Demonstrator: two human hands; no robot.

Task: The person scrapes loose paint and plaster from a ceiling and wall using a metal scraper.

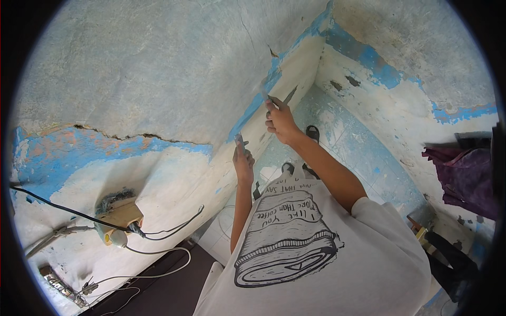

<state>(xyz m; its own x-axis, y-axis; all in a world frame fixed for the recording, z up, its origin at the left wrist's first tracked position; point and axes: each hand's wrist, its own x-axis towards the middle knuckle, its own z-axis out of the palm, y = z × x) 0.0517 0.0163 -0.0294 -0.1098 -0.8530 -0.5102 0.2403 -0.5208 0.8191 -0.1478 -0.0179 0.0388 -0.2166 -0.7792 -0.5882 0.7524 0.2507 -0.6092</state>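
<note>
My right hand (280, 122) grips a slim dark hand tool (291, 96), perhaps a scraper; its grey, blurred working end lies by the wall's strip of blue paint (253, 112). Lower and to the left, my left hand (244, 166) is closed around a flat grey tool (239, 143), its tip close to the lower end of that strip. The exact kind of either tool cannot be made out. Above the strip the wall is bare grey plaster (158, 71); beneath it the paint is whitish (294, 65) and worn.
At left, a power socket box (120, 219) with plugged-in cables juts from the wall. A power strip (61, 284) hangs lower down. A cracked ledge (130, 136) runs above the box. Purple cloth (462, 177) hangs at right. Below are floor tiles (336, 130) and a dark surface (170, 284).
</note>
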